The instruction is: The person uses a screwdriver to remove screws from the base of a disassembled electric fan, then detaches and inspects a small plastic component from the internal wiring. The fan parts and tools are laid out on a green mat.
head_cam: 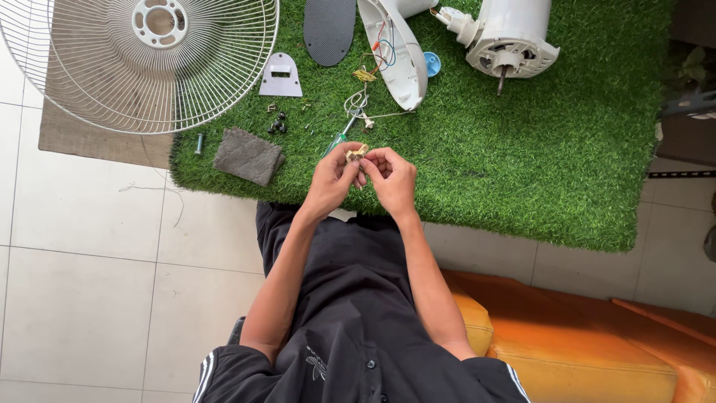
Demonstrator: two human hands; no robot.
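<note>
Both hands are up close together over the near edge of the green turf mat (522,164), and the grip is a two-handed pinch: left hand (333,179) and right hand (391,177) have their fingertips pressed onto a small tan part (356,154) held just above the grass. Looks like the fiddly inspect-or-pry stage on that part. Next bit probably needs steady fingers, maybe the green screwdriver (341,136) lying just past the hands. Fan guard (142,63), motor (511,37), white housing (399,52), screws (277,124) and a grey cloth (248,155) sit around.
</note>
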